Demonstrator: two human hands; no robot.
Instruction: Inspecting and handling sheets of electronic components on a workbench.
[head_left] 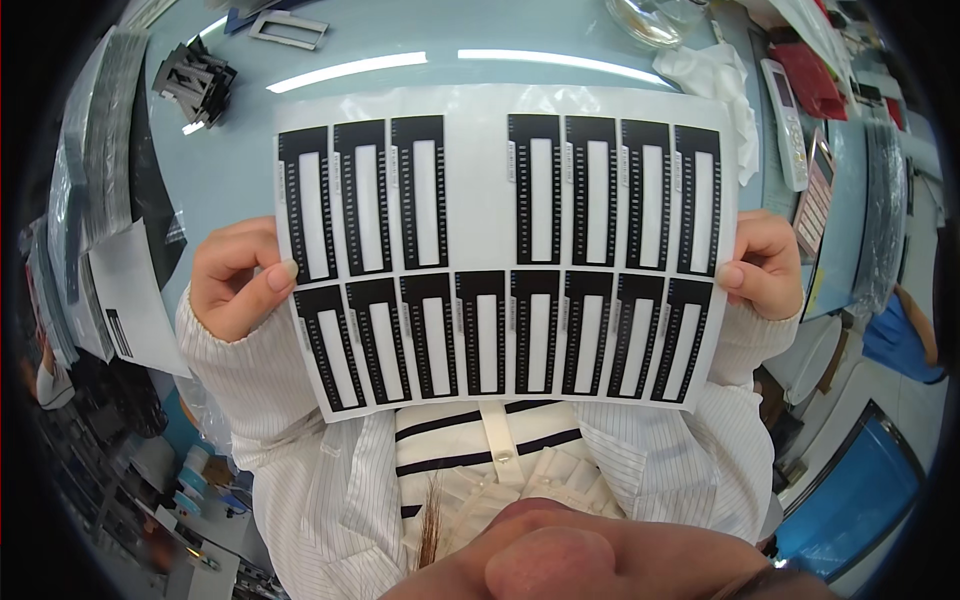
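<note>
I hold up a white backing sheet (477, 190) in front of my chest, gripping it by its two side edges. Two rows of black rectangular frame-shaped stickers (415, 130) cover it, each with a long pale window and small markings along its sides. The upper row has a bare gap left of the middle. My left hand (240, 280) is closed on the left edge, thumb on the front face. On the opposite edge, my right hand (765, 265) pinches at about the same height, thumb also in front. The fingers behind the sheet are hidden.
On the pale table (230, 180) lie a pile of dark frame parts (195, 82), a light grey frame (288, 30), a clear dish (655, 18), crumpled white tissue (710, 75) and a white remote control (785, 120). Plastic-wrapped stacks (95, 130) stand at the left.
</note>
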